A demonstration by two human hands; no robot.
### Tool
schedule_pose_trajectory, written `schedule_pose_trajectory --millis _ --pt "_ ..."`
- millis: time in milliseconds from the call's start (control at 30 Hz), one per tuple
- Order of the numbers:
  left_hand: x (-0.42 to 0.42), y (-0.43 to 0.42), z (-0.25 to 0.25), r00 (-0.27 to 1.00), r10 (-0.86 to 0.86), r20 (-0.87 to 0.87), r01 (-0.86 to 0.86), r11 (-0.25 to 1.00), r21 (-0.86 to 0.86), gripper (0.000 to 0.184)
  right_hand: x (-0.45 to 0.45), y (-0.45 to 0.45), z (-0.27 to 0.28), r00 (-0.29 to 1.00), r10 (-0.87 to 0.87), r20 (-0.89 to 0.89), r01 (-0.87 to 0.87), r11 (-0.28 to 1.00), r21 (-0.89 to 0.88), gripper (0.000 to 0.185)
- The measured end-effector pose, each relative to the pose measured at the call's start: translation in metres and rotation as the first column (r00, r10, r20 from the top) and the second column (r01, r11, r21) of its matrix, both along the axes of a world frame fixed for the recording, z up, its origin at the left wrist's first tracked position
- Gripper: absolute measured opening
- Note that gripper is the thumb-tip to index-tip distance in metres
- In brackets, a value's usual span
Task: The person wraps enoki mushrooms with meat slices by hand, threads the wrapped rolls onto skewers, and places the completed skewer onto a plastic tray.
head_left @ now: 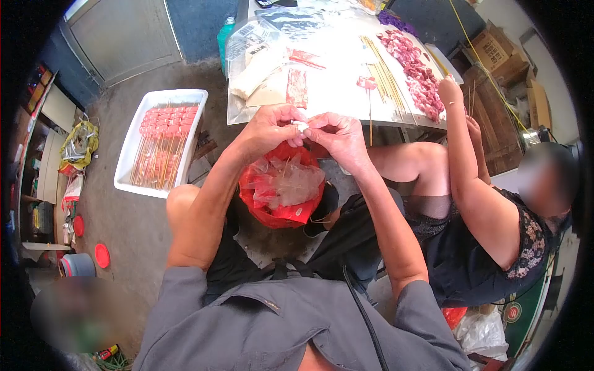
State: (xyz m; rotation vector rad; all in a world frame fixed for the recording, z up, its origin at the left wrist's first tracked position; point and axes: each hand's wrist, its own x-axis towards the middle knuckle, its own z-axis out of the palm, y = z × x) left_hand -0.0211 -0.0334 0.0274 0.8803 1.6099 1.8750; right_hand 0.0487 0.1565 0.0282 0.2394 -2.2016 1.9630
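Note:
My left hand (272, 128) and my right hand (338, 137) meet at the near edge of the white table (337, 96). Both are closed, their fingertips pinching a small white scrap (301, 125) between them; its kind is too small to make out. Just beyond lie a flat strip of red meat (297, 88) and a white block-like package (260, 71). To the right, a skewer with a piece of meat (367, 83) sticks out over the table edge. Below my hands, a red plastic bag (266, 213) holds crumpled clear plastic (288, 185).
Bare bamboo skewers (383, 71) and a pile of cut meat (417, 71) lie on the table's right. A white tub (201, 96) of meat skewers stands to the left. A co-worker (476, 204) sits close on my right, arms at the table. Cardboard boxes (495, 49) stand behind.

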Motion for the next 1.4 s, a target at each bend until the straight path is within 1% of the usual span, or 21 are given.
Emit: schedule_pose_trajectory --millis 67,100,167,200,267,300,367,400,433,500,567,633,667,733,833,967,1067,1133,1167,1233,1400 --pt "0.001 -0.002 0.004 0.999 0.043 0.023 -0.043 0.999 0.013 0.014 -0.003 -0.003 0.002 0.996 -0.059 -0.074 0.064 0.995 0.072 0.003" --pt "-0.001 -0.002 0.004 0.999 0.043 0.022 -0.043 0.999 0.011 0.014 -0.004 -0.004 0.001 0.995 -0.060 -0.075 0.065 0.995 0.070 0.003" --pt "-0.005 -0.002 0.005 0.998 0.066 -0.020 -0.066 0.997 -0.030 0.015 -0.008 -0.007 0.001 0.984 -0.125 -0.130 0.142 0.982 0.126 0.004" --pt "-0.008 -0.002 0.005 0.998 0.067 -0.020 -0.068 0.997 -0.030 0.015 -0.012 -0.008 0.001 0.984 -0.124 -0.131 0.140 0.982 0.126 0.004" --pt "-0.013 -0.003 0.005 0.966 0.162 -0.203 -0.183 0.979 -0.093 0.014 -0.020 -0.011 0.003 0.955 -0.172 -0.240 0.233 0.938 0.256 0.003" --pt "-0.017 -0.002 0.005 0.965 0.164 -0.203 -0.186 0.978 -0.094 0.014 -0.025 -0.012 0.003 0.956 -0.170 -0.240 0.231 0.939 0.255 0.003" --pt "-0.025 0.003 0.005 0.813 0.311 -0.493 -0.393 0.917 -0.070 0.012 -0.039 -0.012 0.005 0.920 -0.202 -0.337 0.313 0.896 0.317 0.002" --pt "-0.032 0.005 0.005 0.790 0.334 -0.515 -0.428 0.901 -0.072 0.012 -0.046 -0.013 0.005 0.899 -0.213 -0.383 0.347 0.879 0.326 0.003" --pt "-0.039 0.008 0.003 0.789 0.335 -0.514 -0.430 0.900 -0.073 0.012 -0.051 -0.012 0.006 0.900 -0.211 -0.382 0.345 0.880 0.326 0.003" --pt "-0.049 0.014 0.002 0.720 0.370 -0.588 -0.445 0.896 0.019 0.013 -0.062 -0.009 0.008 0.891 -0.200 -0.408 0.358 0.862 0.359 0.004" --pt "-0.054 0.016 0.001 0.705 0.370 -0.605 -0.456 0.890 0.013 0.015 -0.070 -0.008 0.002 0.889 -0.197 -0.412 0.359 0.860 0.363 0.004" --pt "-0.063 0.019 -0.006 0.573 0.352 -0.741 -0.500 0.866 0.025 0.015 -0.073 -0.006 -0.002 0.888 -0.180 -0.422 0.379 0.806 0.454 0.004" --pt "-0.065 0.020 -0.011 0.573 0.353 -0.740 -0.502 0.865 0.024 0.015 -0.074 -0.005 -0.004 0.889 -0.178 -0.421 0.377 0.807 0.455 0.004" --pt "-0.067 0.021 -0.013 0.523 0.314 -0.792 -0.499 0.866 0.014 0.014 -0.075 -0.005 -0.006 0.854 -0.141 -0.500 0.434 0.722 0.538 0.006" --pt "-0.068 0.019 -0.016 0.485 0.315 -0.816 -0.499 0.866 0.037 0.013 -0.071 -0.004 -0.004 0.830 -0.113 -0.547 0.464 0.684 0.563 0.007" --pt "-0.064 0.017 -0.010 0.480 0.259 -0.838 -0.467 0.884 0.005 0.013 -0.072 -0.003 -0.005 0.836 -0.108 -0.538 0.441 0.714 0.543 0.006" --pt "-0.061 0.016 -0.008 0.504 0.216 -0.836 -0.454 0.890 -0.043 0.015 -0.073 -0.003 -0.010 0.840 -0.169 -0.516 0.468 0.706 0.531 0.006" --pt "-0.062 0.018 -0.010 0.458 0.205 -0.865 -0.474 0.880 -0.043 0.017 -0.073 -0.001 -0.010 0.861 -0.182 -0.475 0.430 0.758 0.490 0.005" --pt "-0.063 0.019 -0.011 0.458 0.205 -0.865 -0.472 0.880 -0.042 0.017 -0.074 0.000 -0.010 0.861 -0.183 -0.475 0.432 0.757 0.490 0.005" --pt "-0.064 0.021 -0.013 0.395 0.213 -0.893 -0.503 0.864 -0.016 0.018 -0.075 0.001 -0.011 0.871 -0.177 -0.459 0.416 0.764 0.493 0.005" --pt "-0.066 0.022 -0.013 0.343 0.196 -0.919 -0.525 0.851 -0.015 0.015 -0.074 0.004 -0.011 0.892 -0.167 -0.421 0.384 0.771 0.507 0.005"
